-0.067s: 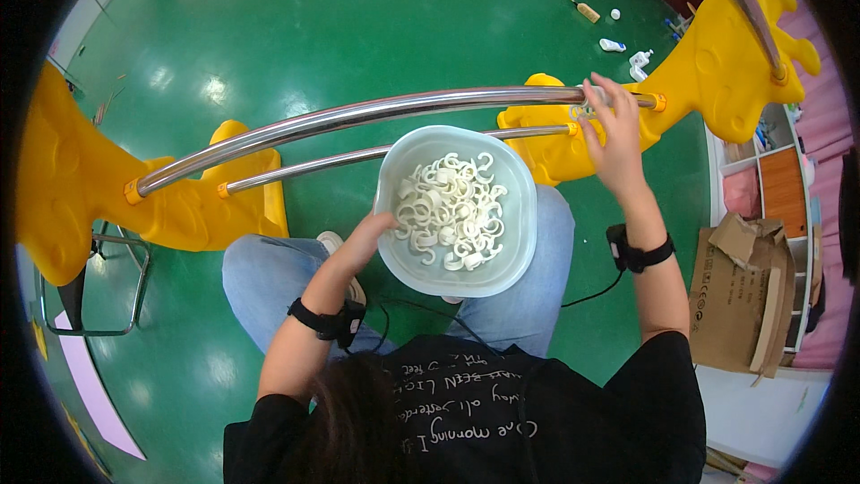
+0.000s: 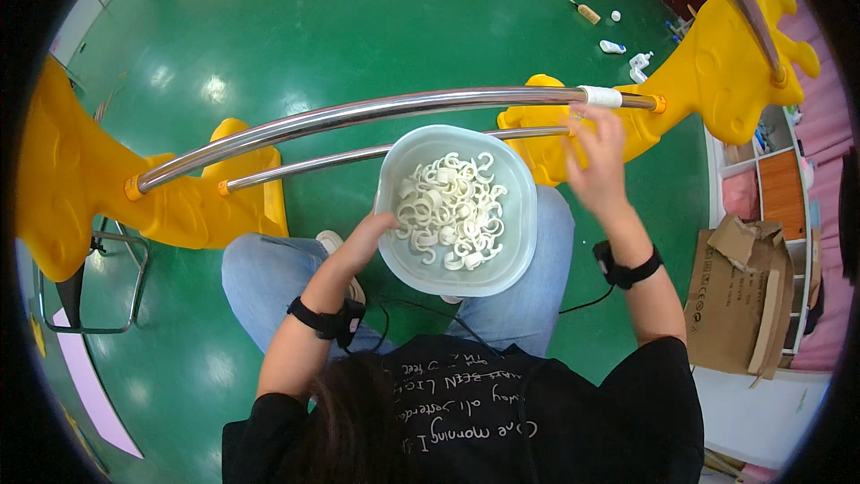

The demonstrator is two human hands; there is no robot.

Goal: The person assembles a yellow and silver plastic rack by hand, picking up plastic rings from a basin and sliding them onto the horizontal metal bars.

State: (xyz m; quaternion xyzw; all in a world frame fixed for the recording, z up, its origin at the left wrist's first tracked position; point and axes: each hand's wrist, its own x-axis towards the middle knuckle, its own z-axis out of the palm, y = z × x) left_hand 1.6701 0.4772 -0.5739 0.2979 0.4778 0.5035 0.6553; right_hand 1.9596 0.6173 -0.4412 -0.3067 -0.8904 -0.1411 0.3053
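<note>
White plastic hooks, small and curled into open curves (image 2: 455, 211), lie heaped in a pale grey-green plastic bowl with a rounded, squarish rim (image 2: 521, 246), nearer its left edge than its right. That bowl sits over the light-blue denim legs (image 2: 551, 251) of the seated person. At its left edge the left hand (image 2: 360, 242) grips the rim, thumb laid over it; the other fingers are mostly hidden. The right hand (image 2: 598, 164) is raised beyond the bowl's right edge, its fingers spread and loosely bent, with nothing visible between them. Its fingertips are just below a thick, shiny metal upper rail (image 2: 403, 105); whether they touch it I cannot tell. Near that rail's right end, a white plastic band (image 2: 602, 97) is fitted around the metal, a little short of the orange collar (image 2: 659, 103). A thinner, shiny metal lower rail (image 2: 331, 159) runs beneath. Yellow moulded-plastic animal-shaped supports (image 2: 690, 81) carry both rails at either end, standing on a glossy green floor (image 2: 358, 18).
</note>
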